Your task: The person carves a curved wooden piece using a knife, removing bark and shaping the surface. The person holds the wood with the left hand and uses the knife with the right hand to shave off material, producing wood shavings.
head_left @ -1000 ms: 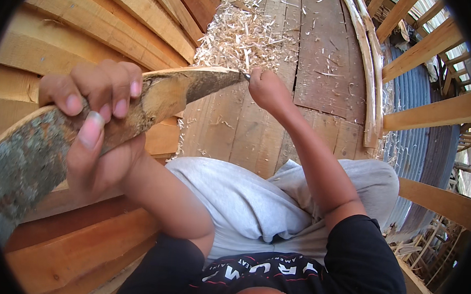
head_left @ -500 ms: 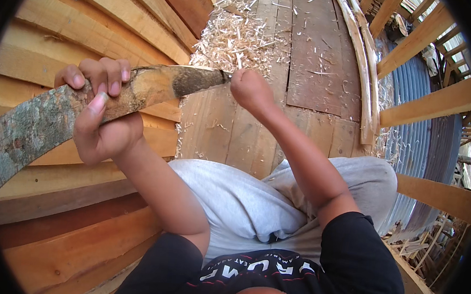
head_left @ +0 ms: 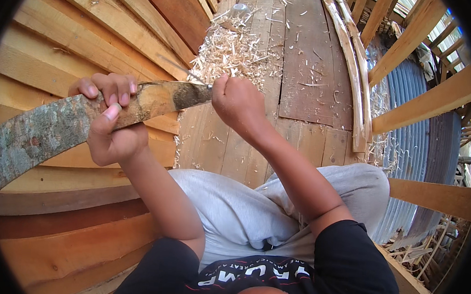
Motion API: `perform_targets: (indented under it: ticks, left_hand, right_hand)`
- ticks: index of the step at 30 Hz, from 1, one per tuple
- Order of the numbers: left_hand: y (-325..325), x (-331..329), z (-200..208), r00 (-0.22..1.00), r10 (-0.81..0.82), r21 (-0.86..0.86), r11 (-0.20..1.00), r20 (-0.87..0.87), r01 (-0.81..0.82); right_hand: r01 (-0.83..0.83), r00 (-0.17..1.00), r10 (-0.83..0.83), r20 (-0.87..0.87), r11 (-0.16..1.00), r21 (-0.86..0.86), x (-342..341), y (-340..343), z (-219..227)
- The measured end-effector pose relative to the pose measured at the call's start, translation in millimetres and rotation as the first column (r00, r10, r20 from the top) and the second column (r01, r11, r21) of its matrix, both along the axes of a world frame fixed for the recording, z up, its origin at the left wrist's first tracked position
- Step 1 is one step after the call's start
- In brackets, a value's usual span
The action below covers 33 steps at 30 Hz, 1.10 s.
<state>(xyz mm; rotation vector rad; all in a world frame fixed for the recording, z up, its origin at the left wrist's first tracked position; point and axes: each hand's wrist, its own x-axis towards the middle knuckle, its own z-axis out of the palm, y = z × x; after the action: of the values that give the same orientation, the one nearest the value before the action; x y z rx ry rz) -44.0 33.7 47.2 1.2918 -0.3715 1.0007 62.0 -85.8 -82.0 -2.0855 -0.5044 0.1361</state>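
A long piece of bark-covered wood (head_left: 37, 129) runs in from the left edge, its right end pared to bare pale and dark patches. Around its middle, my left hand (head_left: 114, 139) is closed, with fingers over the far edge and thumb across the near face. My right hand (head_left: 241, 104) makes a fist at the wood's right end. From that fist a thin, blurred knife blade (head_left: 183, 68) sticks out up and to the left, beyond the wood's far edge. The knife's handle is hidden inside the fist.
Wood shavings (head_left: 230, 52) lie heaped on the plank floor (head_left: 246, 142), with a clear container (head_left: 240, 10) at their far end. Overlapping boards (head_left: 65, 29) form a wall at left. Two pale poles (head_left: 354, 62) lie along the right side, beside wooden rails (head_left: 426, 107) and corrugated metal (head_left: 408, 136).
My right fist has moved left and slightly down, and the blade now shows beyond the wood's far edge. My left hand and the wood have shifted a little to the right.
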Motion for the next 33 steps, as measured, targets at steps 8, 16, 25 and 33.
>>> perform_targets:
  ticks: [8,16,25,33]
  left_hand:
    - [-5.9,5.4,-1.3,0.997,0.073,-0.033,0.997,-0.015,-0.073]
    - [-10.6,7.1,-1.7,1.000,0.016,0.039,0.999,-0.008,-0.016]
    - [-11.2,4.3,1.0,1.000,0.027,0.043,0.999,0.010,-0.027]
    - [-4.1,1.2,-3.3,0.999,0.018,0.026,0.999,0.035,-0.019]
  right_hand:
    - [-0.025,0.999,0.024,-0.027,0.999,-0.020,11.2,-2.0,-20.1]
    - [-0.112,0.991,0.074,-0.110,0.914,-0.390,47.3,-15.3,-96.2]
    - [-0.155,0.943,0.155,-0.295,0.988,0.025,25.1,3.4,-29.5]
    - [-0.119,0.988,0.101,-0.114,0.979,-0.163,5.3,-4.9,8.1]
